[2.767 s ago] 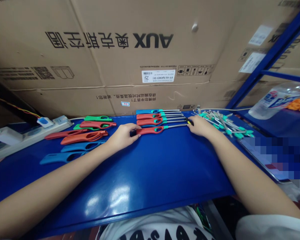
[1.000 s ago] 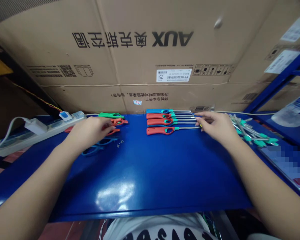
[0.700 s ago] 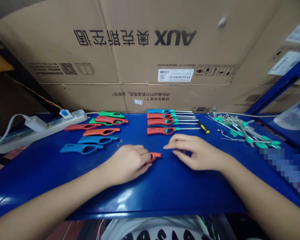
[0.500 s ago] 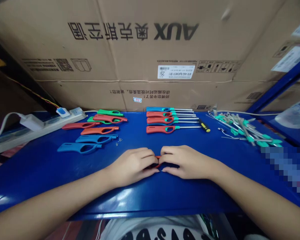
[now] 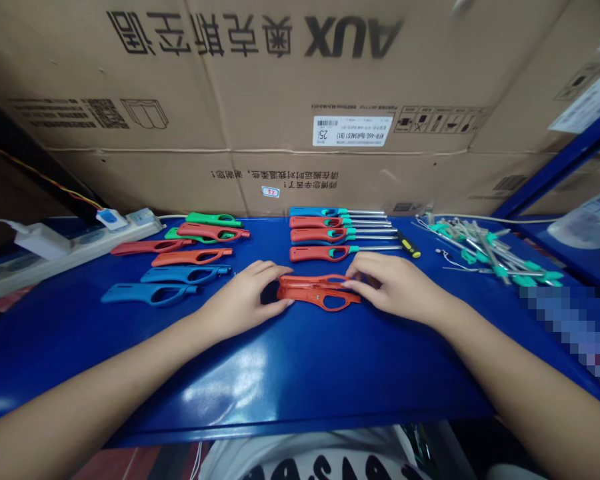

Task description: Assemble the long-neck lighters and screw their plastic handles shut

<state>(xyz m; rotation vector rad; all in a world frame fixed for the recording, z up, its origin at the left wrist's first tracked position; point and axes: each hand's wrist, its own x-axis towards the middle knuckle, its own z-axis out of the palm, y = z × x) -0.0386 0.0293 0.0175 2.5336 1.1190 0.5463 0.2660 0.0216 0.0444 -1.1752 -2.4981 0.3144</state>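
An orange lighter casing point(image 5: 307, 294) lies split lengthwise in front of me, its two halves side by side and their insides showing. My left hand point(image 5: 247, 297) curls round the left end, with fingertips on the far half and thumb by the near half. At the right end, my right hand point(image 5: 397, 287) pinches the far half between thumb and fingers. The near half has an oval trigger opening and a small green spot inside. Beyond the hands, several assembled lighters point(image 5: 313, 253) with metal tubes lie in a stack of rows.
Several empty lighter casings point(image 5: 147, 293) in blue, orange, red and green lie at left. A yellow-black screwdriver point(image 5: 409, 245) rests by the lighter tubes. Metal tubes with green ends point(image 5: 500, 257) are heaped at right. A power strip point(image 5: 87, 241) and a cardboard box point(image 5: 260, 87) border the blue table point(image 5: 290, 387).
My hands have moved apart, the left one leftward and the right one rightward and away from me. The orange casing, mostly hidden before, now shows as two opened halves.
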